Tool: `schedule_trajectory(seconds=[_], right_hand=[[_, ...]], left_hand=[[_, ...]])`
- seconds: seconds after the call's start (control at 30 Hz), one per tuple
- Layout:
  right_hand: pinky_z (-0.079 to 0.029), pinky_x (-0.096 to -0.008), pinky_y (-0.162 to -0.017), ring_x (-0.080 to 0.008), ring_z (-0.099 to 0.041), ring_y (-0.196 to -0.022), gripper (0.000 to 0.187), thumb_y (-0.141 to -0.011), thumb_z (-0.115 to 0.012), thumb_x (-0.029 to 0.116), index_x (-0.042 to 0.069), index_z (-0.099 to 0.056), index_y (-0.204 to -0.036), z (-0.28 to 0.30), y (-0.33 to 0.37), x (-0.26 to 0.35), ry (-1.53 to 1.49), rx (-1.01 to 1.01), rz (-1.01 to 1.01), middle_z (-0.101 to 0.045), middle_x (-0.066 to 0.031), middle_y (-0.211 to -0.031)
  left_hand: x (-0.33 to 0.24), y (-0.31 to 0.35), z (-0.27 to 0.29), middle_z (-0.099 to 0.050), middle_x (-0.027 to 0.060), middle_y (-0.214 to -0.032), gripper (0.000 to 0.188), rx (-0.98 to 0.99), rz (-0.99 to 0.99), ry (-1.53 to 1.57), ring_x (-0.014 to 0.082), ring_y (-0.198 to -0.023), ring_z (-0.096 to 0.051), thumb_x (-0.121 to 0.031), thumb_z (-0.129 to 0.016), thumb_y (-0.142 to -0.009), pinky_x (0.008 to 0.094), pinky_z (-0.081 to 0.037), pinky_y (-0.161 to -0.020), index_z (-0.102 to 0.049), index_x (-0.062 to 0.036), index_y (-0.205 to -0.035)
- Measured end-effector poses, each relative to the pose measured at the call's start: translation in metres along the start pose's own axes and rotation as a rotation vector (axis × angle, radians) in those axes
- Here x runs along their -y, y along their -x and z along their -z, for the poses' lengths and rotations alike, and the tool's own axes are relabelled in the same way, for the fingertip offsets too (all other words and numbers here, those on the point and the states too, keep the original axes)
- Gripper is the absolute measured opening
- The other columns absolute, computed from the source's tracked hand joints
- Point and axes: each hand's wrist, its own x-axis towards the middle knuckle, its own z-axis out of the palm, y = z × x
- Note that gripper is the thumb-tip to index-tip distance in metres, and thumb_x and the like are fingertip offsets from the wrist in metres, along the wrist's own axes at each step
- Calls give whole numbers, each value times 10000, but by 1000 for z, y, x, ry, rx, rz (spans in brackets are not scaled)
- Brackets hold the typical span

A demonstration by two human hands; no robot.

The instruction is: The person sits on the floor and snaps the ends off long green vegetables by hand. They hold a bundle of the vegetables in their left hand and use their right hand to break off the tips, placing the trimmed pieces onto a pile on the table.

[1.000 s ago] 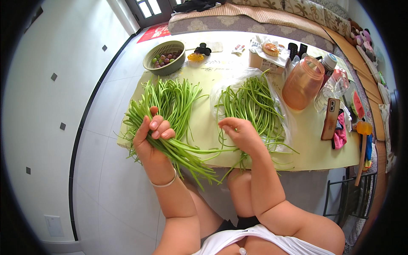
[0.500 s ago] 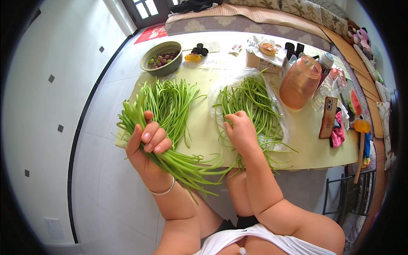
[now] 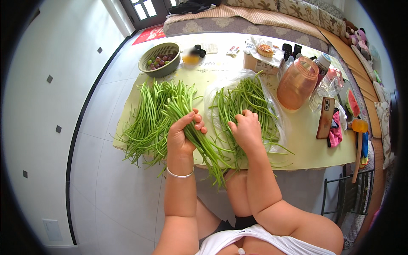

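Note:
My left hand [image 3: 183,134] is wrapped round a bundle of long thin green stems [image 3: 204,144]. Their cut ends point up and away, and the tails hang over the table's near edge. Behind and left of that hand lies a larger heap of the same green stems [image 3: 146,112] on the table. My right hand [image 3: 247,129] is at the stem pile [image 3: 242,95] on a clear plastic bag [image 3: 278,127]. Its fingers are curled in a pinch at the stems; the fingertips are partly hidden.
A green colander [image 3: 146,68] of grapes [image 3: 161,60] stands at the far left. To the right are a pink translucent jug [image 3: 297,85], a phone [image 3: 325,118] leaning upright and a box [image 3: 255,63] with a pastry [image 3: 265,51] on top. A dark metal rack [image 3: 348,193] stands near the right edge.
My left hand has moved right with its bundle, from over the left heap to near the plastic bag. My right hand has shifted slightly right and stays at the pile.

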Motion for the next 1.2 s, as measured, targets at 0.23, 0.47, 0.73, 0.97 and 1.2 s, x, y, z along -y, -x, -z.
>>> schedule_trajectory(seconds=[0.23,0.47,0.73,0.97,1.2], right_hand=[[-442,-435,-854,-325,-523,-1002,223,-795,-685,221,6,-675,-852,-5,-7,-8,-25,40,-31,-590,-148,-1066],[-483,-316,-734,-210,-608,-847,149,-807,-651,67,-24,-696,-916,28,-3,10,-684,-76,-77,-640,-116,-983],[-480,-263,-636,-156,-609,-732,134,-790,-610,-71,-1,-693,-870,58,9,42,-951,44,150,-645,-78,-894],[-481,-274,-624,-189,-611,-713,125,-766,-613,-84,8,-676,-823,59,10,48,-889,112,202,-644,-85,-853],[-494,-346,-738,-256,-610,-884,158,-795,-633,45,15,-653,-949,44,5,37,-770,88,12,-639,-127,-980]], left_hand=[[19,-11,-1,-584,89,-792,203,-58,63,-64,181,-650,-540,-79,-616,-850,357,-464,-627,-539,3,-1019],[25,-14,4,-594,94,-804,182,-103,72,-84,195,-654,-558,-67,-607,-847,361,-482,-641,-552,7,-1004],[25,-16,3,-655,205,-957,171,-86,74,-57,247,-793,-647,-83,-596,-861,348,-547,-734,-577,21,-995],[13,-14,7,-650,177,-993,175,-72,-80,2,289,-820,-621,-126,-587,-885,403,-535,-707,-602,-6,-1012],[1,-6,8,-552,53,-752,280,103,-109,23,192,-720,-509,-113,-599,-868,335,-421,-692,-543,4,-1116]])
